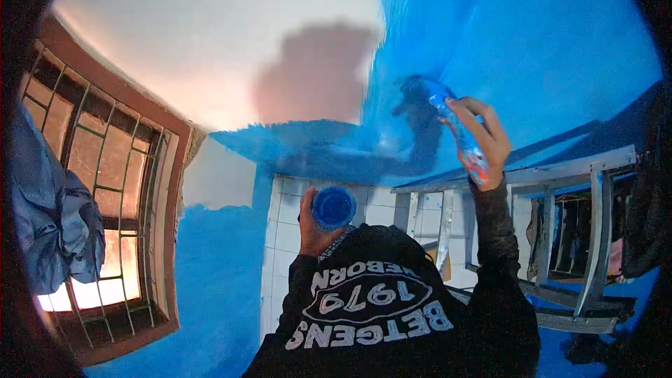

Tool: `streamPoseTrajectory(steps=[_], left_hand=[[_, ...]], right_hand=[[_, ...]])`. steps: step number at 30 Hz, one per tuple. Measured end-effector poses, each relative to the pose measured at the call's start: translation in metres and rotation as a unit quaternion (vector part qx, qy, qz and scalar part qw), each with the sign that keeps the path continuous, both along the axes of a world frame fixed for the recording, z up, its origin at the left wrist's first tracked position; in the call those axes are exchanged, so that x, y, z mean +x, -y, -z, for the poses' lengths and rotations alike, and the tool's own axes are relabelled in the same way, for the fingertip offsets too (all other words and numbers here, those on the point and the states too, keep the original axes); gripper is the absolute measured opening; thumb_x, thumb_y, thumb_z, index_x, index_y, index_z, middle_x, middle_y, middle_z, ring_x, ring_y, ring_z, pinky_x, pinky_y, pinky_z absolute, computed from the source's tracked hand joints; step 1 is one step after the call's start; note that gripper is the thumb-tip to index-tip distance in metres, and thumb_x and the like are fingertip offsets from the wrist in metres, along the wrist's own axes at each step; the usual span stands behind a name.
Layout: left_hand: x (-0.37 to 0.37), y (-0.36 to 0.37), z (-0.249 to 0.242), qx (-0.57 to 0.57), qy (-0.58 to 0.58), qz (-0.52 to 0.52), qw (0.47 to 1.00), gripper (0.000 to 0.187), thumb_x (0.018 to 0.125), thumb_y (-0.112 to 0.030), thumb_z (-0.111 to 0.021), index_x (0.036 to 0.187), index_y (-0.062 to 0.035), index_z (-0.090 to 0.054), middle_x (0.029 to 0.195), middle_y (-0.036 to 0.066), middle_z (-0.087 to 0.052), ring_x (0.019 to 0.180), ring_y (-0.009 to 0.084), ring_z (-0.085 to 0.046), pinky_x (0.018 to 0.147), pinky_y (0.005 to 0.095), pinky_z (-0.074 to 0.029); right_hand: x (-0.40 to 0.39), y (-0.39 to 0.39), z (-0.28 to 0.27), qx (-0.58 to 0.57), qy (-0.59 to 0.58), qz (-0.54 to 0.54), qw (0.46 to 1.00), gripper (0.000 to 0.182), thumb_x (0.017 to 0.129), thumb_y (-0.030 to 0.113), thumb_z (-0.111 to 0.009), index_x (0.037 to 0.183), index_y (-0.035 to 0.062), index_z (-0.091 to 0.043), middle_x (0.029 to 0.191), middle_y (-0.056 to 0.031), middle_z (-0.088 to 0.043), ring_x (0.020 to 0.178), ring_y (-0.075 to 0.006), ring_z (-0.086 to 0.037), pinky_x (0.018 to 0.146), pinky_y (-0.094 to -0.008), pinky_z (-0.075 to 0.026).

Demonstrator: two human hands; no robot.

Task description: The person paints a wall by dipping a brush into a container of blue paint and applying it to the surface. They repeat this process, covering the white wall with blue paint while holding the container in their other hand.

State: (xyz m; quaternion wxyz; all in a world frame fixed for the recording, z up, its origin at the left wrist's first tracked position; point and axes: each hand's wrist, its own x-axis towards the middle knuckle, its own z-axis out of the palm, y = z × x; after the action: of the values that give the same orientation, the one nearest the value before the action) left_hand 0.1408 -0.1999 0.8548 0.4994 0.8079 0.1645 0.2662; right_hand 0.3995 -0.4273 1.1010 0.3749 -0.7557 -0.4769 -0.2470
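My left hand (313,227) is wrapped round a container of blue paint (334,208), held upright in front of my chest. Higher up and to the right, my right hand (486,140) grips a paint-smeared brush (455,115), its handle spotted with blue, white and red. The dark bristles lie against or very near the blue part of the painted surface (483,35); exact contact cannot be made out. A ragged edge divides this blue from the pale part (210,49) at the left, where a shadow falls.
At the left is a brown-framed window (183,203) with green bars and a dark cloth (52,203) hanging before it. White tiles (283,238) show behind me. A grey frame (598,231) stands at the right, beside dark hanging items.
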Motion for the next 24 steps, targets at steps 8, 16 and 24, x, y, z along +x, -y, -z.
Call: streamPoseTrajectory(steps=[8,16,24], left_hand=[[0.016,0.006,-0.011,0.004,0.01,0.021,1.0,0.118,0.056,-0.022,-0.094,0.152,-0.004,-0.027,0.134,0.019,-0.048,0.128,0.0364,-0.048,0.108,0.0468,-0.04],[0.015,0.0,-0.014,-0.078,0.029,0.07,0.994,0.115,0.057,-0.014,-0.091,0.152,-0.0055,-0.027,0.138,0.021,-0.046,0.13,0.0375,-0.047,0.11,0.0476,-0.039],[0.006,-0.055,-0.04,-0.026,0.047,0.101,0.993,0.115,0.057,-0.015,-0.092,0.151,-0.0039,-0.028,0.133,0.021,-0.049,0.127,0.0399,-0.048,0.108,0.0482,-0.04]], right_hand=[[-0.027,-0.011,-0.083,0.068,0.188,0.054,0.978,0.055,0.07,-0.004,-0.076,0.121,0.0167,-0.073,0.118,-0.0103,-0.065,0.086,-0.0229,-0.063,0.068,-0.0289,-0.052],[-0.013,-0.058,-0.107,0.011,0.314,0.016,0.949,0.054,0.065,0.002,-0.079,0.117,0.0153,-0.075,0.111,-0.0107,-0.067,0.082,-0.0245,-0.067,0.059,-0.0289,-0.054],[-0.03,-0.065,0.037,-0.134,0.309,0.016,0.941,0.054,0.074,0.005,-0.07,0.128,0.0104,-0.067,0.11,-0.0115,-0.067,0.085,-0.0243,-0.068,0.059,-0.0319,-0.058]])
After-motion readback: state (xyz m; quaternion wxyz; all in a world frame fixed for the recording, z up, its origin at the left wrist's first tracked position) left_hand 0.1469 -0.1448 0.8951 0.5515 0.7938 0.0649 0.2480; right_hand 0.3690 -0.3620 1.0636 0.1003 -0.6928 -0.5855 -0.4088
